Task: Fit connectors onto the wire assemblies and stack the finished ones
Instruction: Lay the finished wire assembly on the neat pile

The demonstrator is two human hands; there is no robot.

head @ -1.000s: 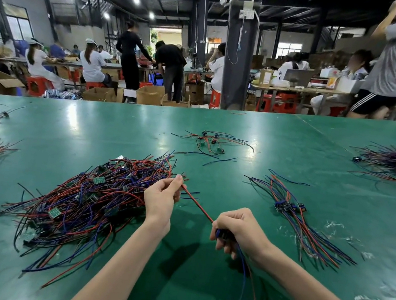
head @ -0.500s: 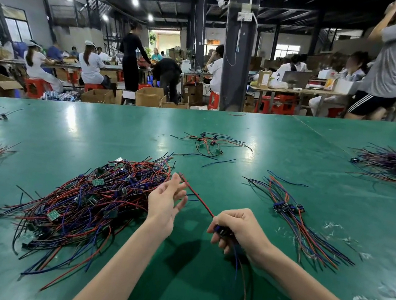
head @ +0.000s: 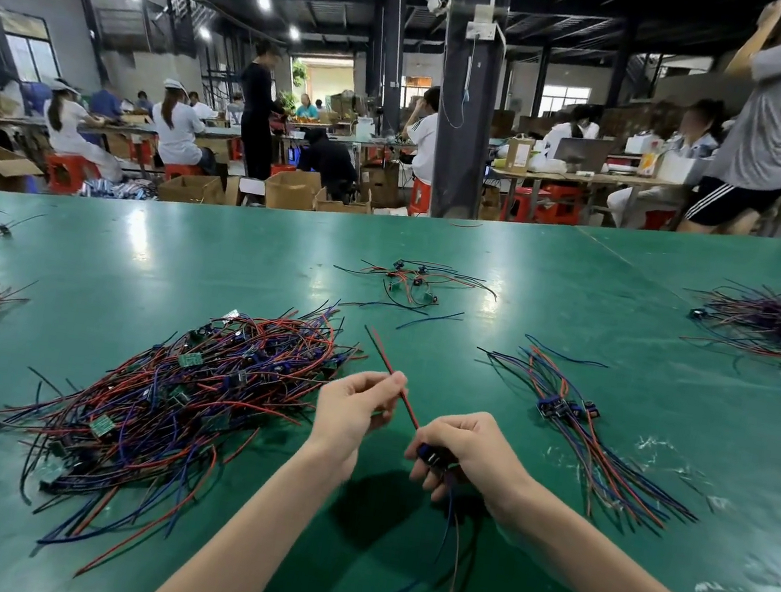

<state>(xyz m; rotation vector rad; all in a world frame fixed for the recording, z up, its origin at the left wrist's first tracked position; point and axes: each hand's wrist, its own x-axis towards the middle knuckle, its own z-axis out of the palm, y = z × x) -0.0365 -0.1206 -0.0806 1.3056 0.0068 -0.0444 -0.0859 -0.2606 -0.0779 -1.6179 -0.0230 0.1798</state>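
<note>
- My right hand (head: 466, 451) grips the connector (head: 431, 455) above the table (head: 230, 267).
- My left hand (head: 352, 404) pinches its red wire (head: 386, 362).
- Step, I judge: seating that wire.
- Next: push home, then lay it on the finished bundle (head: 564, 409).

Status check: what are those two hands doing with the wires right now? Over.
Left hand pinches red wire; right hand grips its blue connector. Loose pile left, finished stack right. Nothing blocking.

Left hand (head: 354, 407) raised, fingertips in pinch grip; right hand (head: 469, 452) close beside, slightly lower, fingers curled tight.
</note>
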